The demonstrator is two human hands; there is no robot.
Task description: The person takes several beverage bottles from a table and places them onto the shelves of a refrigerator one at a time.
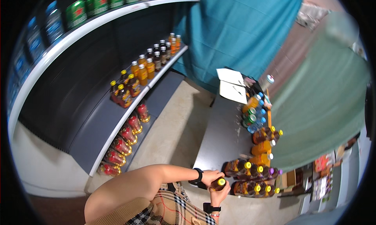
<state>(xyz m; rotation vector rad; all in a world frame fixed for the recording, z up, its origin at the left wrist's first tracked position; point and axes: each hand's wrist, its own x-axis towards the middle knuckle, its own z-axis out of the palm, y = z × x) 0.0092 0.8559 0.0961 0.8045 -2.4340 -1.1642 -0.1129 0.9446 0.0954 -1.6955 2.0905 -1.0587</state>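
Note:
Both of my hands are around one dark drink bottle with a yellow cap point(218, 183), close to my body at the near edge of the dark table point(218, 131). My left hand point(212, 178) wraps it from the upper left, a black band on its wrist. My right hand point(220, 194) closes on it from below, with a black band and a thin bracelet on that wrist. Just right of my hands, dark bottles with yellow caps point(242, 188) stand in rows, some beside purple-capped ones point(270, 172). Orange drink bottles point(261, 159) stand farther along the table.
Left is a shelf unit point(123, 114) with yellow-capped dark bottles point(124, 95), orange bottles point(143, 75), red-lidded jars point(120, 145) below and green cans point(101, 3) above. An open notebook point(232, 85) with a pen, green cans point(249, 119) and water bottles point(257, 125) are on the table's far part.

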